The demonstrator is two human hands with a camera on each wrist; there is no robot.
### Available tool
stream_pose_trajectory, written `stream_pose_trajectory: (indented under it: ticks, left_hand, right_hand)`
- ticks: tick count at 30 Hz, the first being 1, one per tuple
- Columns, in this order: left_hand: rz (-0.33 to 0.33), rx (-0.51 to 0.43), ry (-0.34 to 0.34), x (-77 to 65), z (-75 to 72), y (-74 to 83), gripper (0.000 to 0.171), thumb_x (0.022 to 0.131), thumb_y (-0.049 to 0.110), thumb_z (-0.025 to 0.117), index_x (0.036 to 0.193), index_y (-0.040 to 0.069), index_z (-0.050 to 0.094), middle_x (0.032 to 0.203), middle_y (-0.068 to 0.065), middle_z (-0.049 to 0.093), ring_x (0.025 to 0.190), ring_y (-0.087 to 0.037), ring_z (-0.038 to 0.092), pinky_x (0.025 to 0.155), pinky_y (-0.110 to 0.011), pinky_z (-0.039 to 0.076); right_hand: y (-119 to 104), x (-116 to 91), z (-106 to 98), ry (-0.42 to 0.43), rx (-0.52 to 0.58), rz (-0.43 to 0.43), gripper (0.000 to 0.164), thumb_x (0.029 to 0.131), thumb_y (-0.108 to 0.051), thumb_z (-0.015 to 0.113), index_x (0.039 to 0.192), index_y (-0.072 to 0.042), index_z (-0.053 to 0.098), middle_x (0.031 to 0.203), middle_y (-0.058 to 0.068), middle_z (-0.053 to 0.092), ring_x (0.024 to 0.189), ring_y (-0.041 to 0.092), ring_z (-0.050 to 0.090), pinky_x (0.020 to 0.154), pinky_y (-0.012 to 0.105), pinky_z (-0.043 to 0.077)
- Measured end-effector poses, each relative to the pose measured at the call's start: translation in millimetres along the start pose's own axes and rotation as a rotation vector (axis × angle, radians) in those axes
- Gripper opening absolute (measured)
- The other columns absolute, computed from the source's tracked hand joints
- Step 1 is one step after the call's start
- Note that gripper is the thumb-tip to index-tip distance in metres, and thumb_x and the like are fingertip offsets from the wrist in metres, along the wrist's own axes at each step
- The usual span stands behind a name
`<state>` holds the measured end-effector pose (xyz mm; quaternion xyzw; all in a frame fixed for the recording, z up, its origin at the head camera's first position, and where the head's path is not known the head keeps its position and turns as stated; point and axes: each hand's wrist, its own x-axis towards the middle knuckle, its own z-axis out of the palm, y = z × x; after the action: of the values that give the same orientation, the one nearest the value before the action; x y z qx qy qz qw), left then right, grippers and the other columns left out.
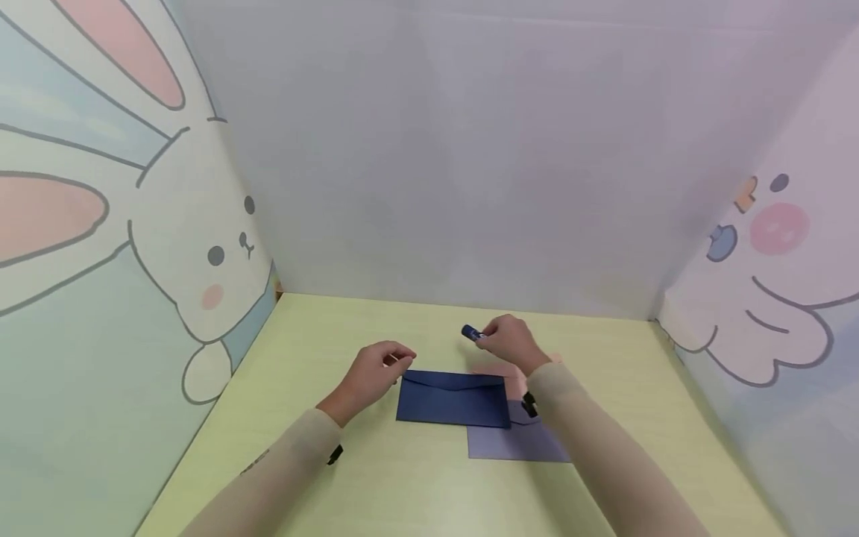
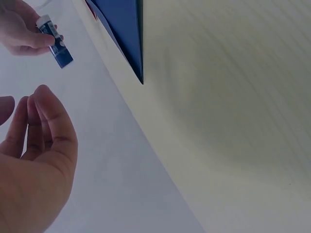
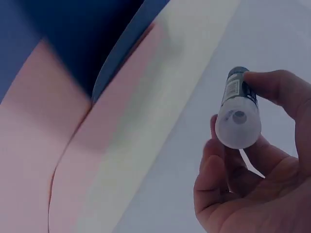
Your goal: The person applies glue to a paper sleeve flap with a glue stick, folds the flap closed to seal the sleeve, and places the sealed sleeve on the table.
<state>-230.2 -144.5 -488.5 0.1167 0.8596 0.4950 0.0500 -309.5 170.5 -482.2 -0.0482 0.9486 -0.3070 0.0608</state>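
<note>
My right hand (image 1: 511, 341) pinches a dark blue glue stick (image 1: 471, 333) between thumb and fingers, above the far side of the envelopes. Its translucent end faces the right wrist camera, with a barcode label on the tube (image 3: 234, 90). A navy envelope (image 1: 452, 406) lies on the table with its flap edge at the far side. My left hand (image 1: 371, 373) hovers by that envelope's far left corner, fingers loosely bent and holding nothing. Under the navy envelope's right part lie a pink envelope (image 1: 515, 386) and a lavender envelope (image 1: 499, 445), partly hidden by the right forearm.
The pale yellow table (image 1: 349, 477) runs back to a plain light wall (image 1: 429, 164). Side panels stand at both edges, a rabbit drawing (image 1: 188, 224) on the left and another cartoon animal (image 1: 785, 283) on the right.
</note>
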Motion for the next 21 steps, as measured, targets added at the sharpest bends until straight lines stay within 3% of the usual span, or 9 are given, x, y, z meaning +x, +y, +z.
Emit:
stream_pose_trajectory:
  ticks: [7, 9, 14, 17, 21]
  left_hand:
    - [0.006, 0.022, -0.007, 0.5, 7.1, 4.1, 0.016, 0.108, 0.025, 0.068, 0.120, 0.021, 0.078, 0.113, 0.001, 0.076, 0.093, -0.011, 0.068, 0.075, -0.025, 0.059]
    - [0.011, 0.029, -0.009, 0.4, 6.4, 4.5, 0.017, 0.108, 0.025, 0.068, 0.121, 0.020, 0.078, 0.113, 0.001, 0.076, 0.093, -0.011, 0.068, 0.074, -0.025, 0.059]
    - [0.025, 0.053, -0.013, -0.2, 4.4, 4.4, 0.017, 0.108, 0.025, 0.068, 0.120, 0.019, 0.079, 0.114, 0.002, 0.077, 0.095, -0.011, 0.068, 0.074, -0.025, 0.058]
    - [0.028, 0.063, -0.011, -0.2, 3.5, 5.4, 0.016, 0.108, 0.025, 0.068, 0.119, 0.021, 0.079, 0.114, 0.004, 0.077, 0.097, -0.011, 0.068, 0.075, -0.026, 0.058]
    - [0.023, 0.067, 0.000, 0.5, 3.8, 7.1, 0.014, 0.108, 0.025, 0.069, 0.117, 0.024, 0.079, 0.113, 0.005, 0.077, 0.099, -0.012, 0.068, 0.077, -0.026, 0.058]
  right_hand:
    - [-19.3, 17.6, 56.2, 0.081, 0.057, 0.096, 0.022, 0.092, -0.028, 0.086, 0.093, -0.005, 0.085, 0.087, 0.008, 0.081, 0.076, 0.019, 0.074, 0.069, 0.033, 0.060]
    - [-22.9, 19.2, 65.5, 0.101, 0.027, 0.089, 0.022, 0.093, -0.025, 0.085, 0.082, -0.006, 0.083, 0.075, 0.005, 0.077, 0.068, 0.017, 0.070, 0.065, 0.031, 0.057]
    - [-32.2, 20.1, 76.0, 0.113, -0.077, 0.060, 0.043, 0.093, -0.017, 0.079, 0.054, -0.013, 0.062, 0.050, -0.004, 0.052, 0.050, 0.014, 0.053, 0.059, 0.028, 0.046]
    - [-36.5, 21.7, 77.6, 0.103, -0.107, 0.076, 0.045, 0.090, -0.017, 0.079, 0.053, -0.015, 0.052, 0.050, -0.004, 0.044, 0.048, 0.015, 0.050, 0.054, 0.028, 0.043]
    - [-39.0, 23.4, 77.2, 0.095, -0.121, 0.120, 0.044, 0.087, -0.020, 0.080, 0.056, -0.016, 0.049, 0.052, -0.004, 0.044, 0.051, 0.016, 0.052, 0.052, 0.028, 0.042]
